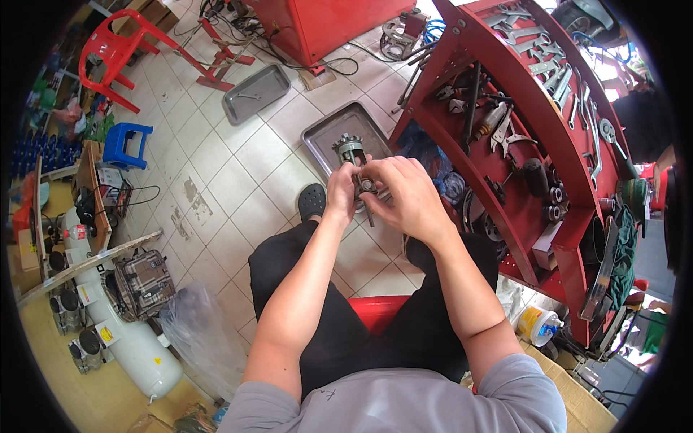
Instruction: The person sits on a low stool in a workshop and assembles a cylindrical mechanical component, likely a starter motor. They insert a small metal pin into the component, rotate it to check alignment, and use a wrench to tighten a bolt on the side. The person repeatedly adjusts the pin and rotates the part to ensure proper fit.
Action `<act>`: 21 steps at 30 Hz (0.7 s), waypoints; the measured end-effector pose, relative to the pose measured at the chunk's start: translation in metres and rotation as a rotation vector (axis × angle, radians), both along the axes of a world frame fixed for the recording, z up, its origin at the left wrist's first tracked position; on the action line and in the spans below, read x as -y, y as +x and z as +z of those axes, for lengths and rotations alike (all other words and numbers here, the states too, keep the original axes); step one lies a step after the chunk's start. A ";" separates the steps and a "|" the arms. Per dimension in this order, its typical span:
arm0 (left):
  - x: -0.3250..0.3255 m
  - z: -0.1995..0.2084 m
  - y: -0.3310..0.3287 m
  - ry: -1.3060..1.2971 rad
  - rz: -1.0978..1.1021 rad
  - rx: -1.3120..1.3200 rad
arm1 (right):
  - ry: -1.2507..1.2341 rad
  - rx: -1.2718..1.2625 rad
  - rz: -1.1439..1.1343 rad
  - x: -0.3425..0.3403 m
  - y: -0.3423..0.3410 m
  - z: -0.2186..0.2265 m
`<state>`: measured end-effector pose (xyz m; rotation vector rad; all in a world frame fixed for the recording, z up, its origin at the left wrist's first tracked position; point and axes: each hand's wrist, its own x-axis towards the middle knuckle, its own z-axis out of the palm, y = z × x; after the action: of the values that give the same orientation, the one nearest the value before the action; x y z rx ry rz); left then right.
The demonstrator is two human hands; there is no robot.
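Note:
A greyish-green cylindrical metal part with a notched, crown-like top points away from me, held over a metal tray. My left hand is closed round its left side. My right hand bends over its near end, thumb and fingers at a small round metal piece there. A thin rod sticks out below, toward me. The fingers hide much of the part's middle. What exactly the right fingertips grip is partly hidden.
To the right stands a red tool cart with wrenches and pliers. A second tray lies farther off on the tiled floor. A blue stool, a red chair and a white tank stand left. Cables trail near a red cabinet.

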<state>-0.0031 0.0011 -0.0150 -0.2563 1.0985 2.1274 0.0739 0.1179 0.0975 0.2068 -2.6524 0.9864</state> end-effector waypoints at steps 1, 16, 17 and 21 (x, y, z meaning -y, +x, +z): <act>0.000 0.003 0.001 0.010 -0.009 0.009 | -0.018 -0.016 0.015 -0.001 -0.001 -0.002; -0.001 0.020 0.005 -0.134 -0.039 -0.088 | 0.037 0.053 -0.014 -0.003 0.001 0.001; 0.000 0.020 0.005 -0.125 -0.042 -0.114 | 0.047 0.066 -0.019 -0.004 0.001 0.004; -0.001 0.016 0.005 -0.125 -0.034 -0.069 | 0.017 -0.012 0.018 -0.005 -0.001 -0.011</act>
<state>0.0015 0.0024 0.0008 -0.2225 1.2695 2.0539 0.0731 0.1230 0.0866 0.2401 -2.6539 0.9652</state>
